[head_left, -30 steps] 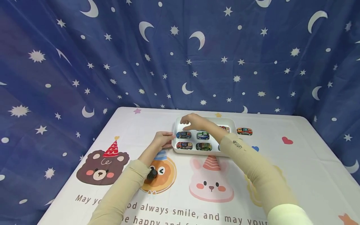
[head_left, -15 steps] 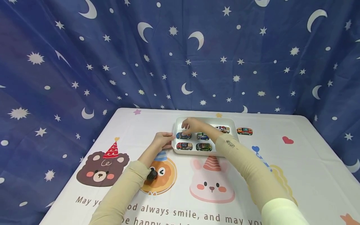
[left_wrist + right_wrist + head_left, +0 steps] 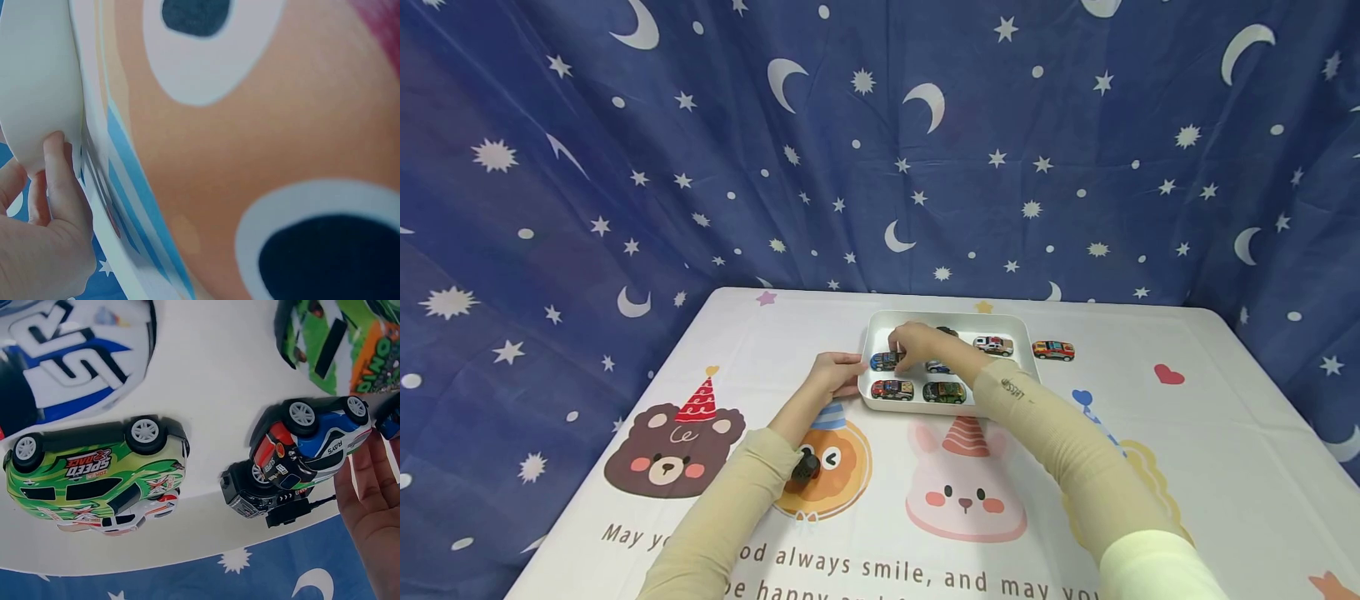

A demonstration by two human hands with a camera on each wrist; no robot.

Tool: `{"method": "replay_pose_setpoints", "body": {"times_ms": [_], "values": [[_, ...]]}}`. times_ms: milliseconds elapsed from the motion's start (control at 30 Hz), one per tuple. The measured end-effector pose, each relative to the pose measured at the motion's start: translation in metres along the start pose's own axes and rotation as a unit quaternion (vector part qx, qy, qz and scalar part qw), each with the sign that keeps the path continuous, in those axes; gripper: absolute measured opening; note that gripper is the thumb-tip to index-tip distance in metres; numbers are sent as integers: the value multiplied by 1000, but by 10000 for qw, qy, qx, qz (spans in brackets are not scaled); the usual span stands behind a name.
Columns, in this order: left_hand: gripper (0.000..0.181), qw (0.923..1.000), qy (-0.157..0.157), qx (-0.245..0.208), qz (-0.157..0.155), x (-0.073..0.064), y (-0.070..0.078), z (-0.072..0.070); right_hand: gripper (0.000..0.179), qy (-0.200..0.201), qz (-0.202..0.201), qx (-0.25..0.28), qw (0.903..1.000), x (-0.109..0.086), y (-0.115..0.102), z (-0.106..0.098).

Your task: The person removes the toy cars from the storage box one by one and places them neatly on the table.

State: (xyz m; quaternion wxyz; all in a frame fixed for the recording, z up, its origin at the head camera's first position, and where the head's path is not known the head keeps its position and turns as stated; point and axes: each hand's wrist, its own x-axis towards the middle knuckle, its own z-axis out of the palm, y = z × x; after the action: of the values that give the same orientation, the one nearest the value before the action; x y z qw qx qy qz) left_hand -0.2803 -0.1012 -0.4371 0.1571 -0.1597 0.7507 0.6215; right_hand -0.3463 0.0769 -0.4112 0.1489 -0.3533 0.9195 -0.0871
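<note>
My left hand [image 3: 833, 372] grips the left end of a white tray [image 3: 880, 327]; in the left wrist view its fingers [image 3: 59, 169] lie against the tray's outer wall. Inside the tray, my right hand [image 3: 917, 343] pinches the right end of a blue toy car [image 3: 882, 362]. Only a dark blue bit of that car [image 3: 391, 417] shows beside the right hand [image 3: 378, 500] in the right wrist view. Just to its right sits a blue, white and red toy car [image 3: 322, 447], partly under the hand in the head view.
Other toy cars in the tray include a red one [image 3: 892, 390], a dark green one [image 3: 943, 392], a white one [image 3: 993, 345] and a green one [image 3: 94, 472]. An orange-red car [image 3: 1053, 350] stands outside, right of the tray. A starry blue curtain [image 3: 820, 208] hangs behind.
My right hand has come down and slightly toward me, from above the tray's back left to the blue toy car's right end. The left hand keeps its place on the tray.
</note>
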Motion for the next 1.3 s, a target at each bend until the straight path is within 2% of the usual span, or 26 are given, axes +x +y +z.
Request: {"method": "replay_pose_setpoints", "body": {"times_ms": [233,567,833,1300], "values": [[35,9999,-22,-94,33,0,1,0,26,8,87,-187,9998,1,-1,-1],[35,9998,-45,-173,91,-2,-2,-1,23,124,2,108,9999,-5,-2,-5],[35,9998,-17,-121,167,-4,0,-1,24,459,-270,64,9986,-9,1,-12],[35,9998,52,76,161,-2,-2,-1,19,932,-193,350,9948,-32,1,-15]]}}
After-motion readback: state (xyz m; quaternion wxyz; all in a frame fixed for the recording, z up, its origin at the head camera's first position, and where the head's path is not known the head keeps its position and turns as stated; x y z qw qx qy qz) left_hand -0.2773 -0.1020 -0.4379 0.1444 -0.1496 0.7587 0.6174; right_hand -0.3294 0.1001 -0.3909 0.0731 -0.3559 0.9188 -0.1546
